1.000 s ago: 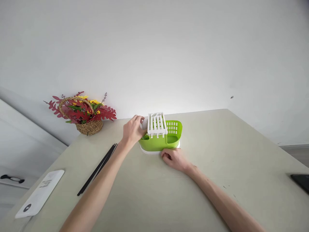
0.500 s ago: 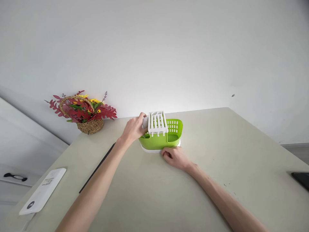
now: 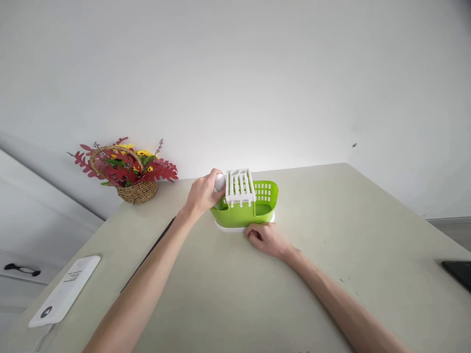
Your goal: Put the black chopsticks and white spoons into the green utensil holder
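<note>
A green plastic basket (image 3: 239,215) with perforated ends sits on a white base (image 3: 230,229) on the table. A white slotted rack (image 3: 240,186) with round holes and small front hooks lies across its top. My left hand (image 3: 202,192) is closed around a smooth, white, rounded object (image 3: 220,183) at the basket's left end; its lower part is hidden, so I cannot tell its kind. My right hand (image 3: 268,238) rests on the table, fingers curled, against the front right of the white base. Nothing shows inside that hand.
A wicker basket of red and yellow flowers (image 3: 138,192) stands back left by the wall. On the left are a thin black stick (image 3: 154,247), partly behind my left forearm, and a white power strip-like box (image 3: 66,291). A black flat object (image 3: 458,273) lies at the right edge.
My left hand has shifted slightly left and up, and more of the white rounded object shows beside the rack. My right hand stays put.
</note>
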